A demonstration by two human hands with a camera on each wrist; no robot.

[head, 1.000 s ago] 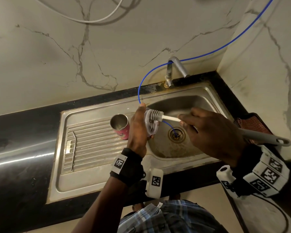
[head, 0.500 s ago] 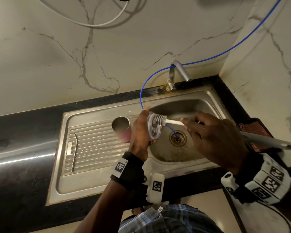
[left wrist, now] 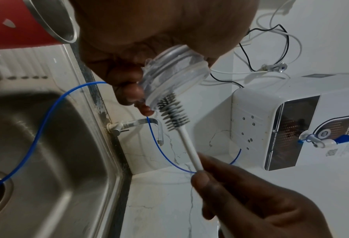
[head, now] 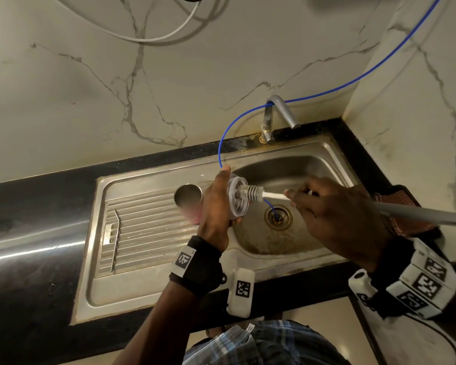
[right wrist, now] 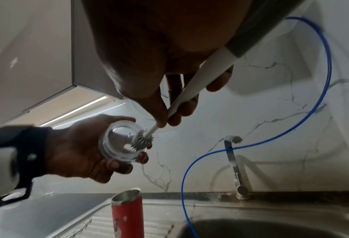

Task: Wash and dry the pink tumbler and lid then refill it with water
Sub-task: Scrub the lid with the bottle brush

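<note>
My left hand [head: 216,204] grips the clear round lid [head: 238,197] above the sink's left edge, its open side turned right. The lid [left wrist: 173,75] [right wrist: 120,143] shows in both wrist views. My right hand [head: 334,209] pinches a bottle brush by its white stem [head: 274,196]; its grey handle [head: 419,216] sticks out right. The grey bristle head [head: 252,192] [right wrist: 142,141] pokes into the lid. The pink tumbler [head: 188,204] [right wrist: 127,212] stands upright and open on the draining board, just left of my left hand.
The steel sink [head: 324,151] has a drain [head: 278,217] with a blue hose [head: 223,143] running into it past the tap [head: 279,111]. A metal straw [head: 115,241] lies on the ribbed draining board. A red cloth [head: 406,227] sits right; a water purifier [left wrist: 291,120] hangs on the wall.
The brush head has pushed further left into the lid. Both hands stay over the sink; the camera has shifted slightly.
</note>
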